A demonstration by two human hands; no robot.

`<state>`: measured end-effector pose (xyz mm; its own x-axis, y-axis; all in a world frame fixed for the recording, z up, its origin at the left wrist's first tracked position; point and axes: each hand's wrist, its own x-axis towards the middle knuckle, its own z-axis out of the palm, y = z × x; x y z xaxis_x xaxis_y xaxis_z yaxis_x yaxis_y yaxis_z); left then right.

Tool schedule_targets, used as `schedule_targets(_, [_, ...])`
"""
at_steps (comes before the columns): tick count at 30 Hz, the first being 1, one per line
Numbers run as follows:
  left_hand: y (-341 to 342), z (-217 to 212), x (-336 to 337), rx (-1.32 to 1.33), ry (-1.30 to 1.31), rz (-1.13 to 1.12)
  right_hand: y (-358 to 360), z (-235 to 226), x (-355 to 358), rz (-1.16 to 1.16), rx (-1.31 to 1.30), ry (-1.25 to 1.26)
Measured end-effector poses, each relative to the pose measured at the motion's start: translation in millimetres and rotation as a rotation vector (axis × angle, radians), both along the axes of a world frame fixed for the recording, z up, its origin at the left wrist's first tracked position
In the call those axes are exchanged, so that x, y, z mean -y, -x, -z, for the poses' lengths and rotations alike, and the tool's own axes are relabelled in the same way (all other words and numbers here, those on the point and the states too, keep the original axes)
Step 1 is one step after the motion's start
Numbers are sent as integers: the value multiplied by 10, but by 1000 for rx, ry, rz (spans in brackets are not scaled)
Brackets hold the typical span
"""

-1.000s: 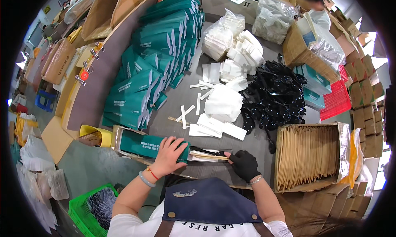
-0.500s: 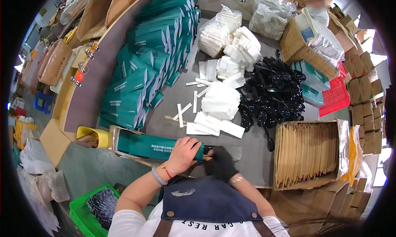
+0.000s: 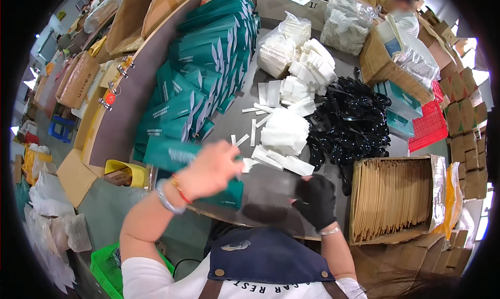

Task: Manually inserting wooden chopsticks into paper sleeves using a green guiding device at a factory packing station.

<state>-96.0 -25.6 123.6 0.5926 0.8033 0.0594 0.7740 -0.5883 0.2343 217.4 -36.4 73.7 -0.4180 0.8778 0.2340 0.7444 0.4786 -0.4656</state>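
My left hand [image 3: 211, 166], blurred by motion, is closed on a teal printed paper sleeve [image 3: 172, 153] beside the heap of filled teal sleeves [image 3: 192, 80]. Beneath that wrist lies another teal sleeve [image 3: 229, 194], at the table's near edge. My right hand [image 3: 316, 201] wears a black fingerless glove and hovers over the bare tabletop. Its thumb and fingers are apart, with nothing visible between them. White flat packets [image 3: 285, 128] and wrapped black spoons [image 3: 350, 122] are piled beyond it.
A carton of upright thin wooden-coloured pieces [image 3: 396, 195] stands at the right. A yellow container [image 3: 125, 172] hangs near the left edge. Clear bags [image 3: 346, 20] and an open carton [image 3: 388, 65] sit at the back. Another person [image 3: 406, 18] is far right.
My left hand has lifted a teal sleeve from the near edge up and left toward the heap. My right hand has let go of it and moved right. The view has shifted slightly.
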Motion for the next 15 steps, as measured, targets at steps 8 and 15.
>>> schedule_targets(8, [-13, 752, 496, 243, -133, -594, 20, 117, 154, 1, 179, 145])
schedule_targets(15, [-263, 1406, 835, 347, 130, -837, 52, 124, 150, -85, 282, 167])
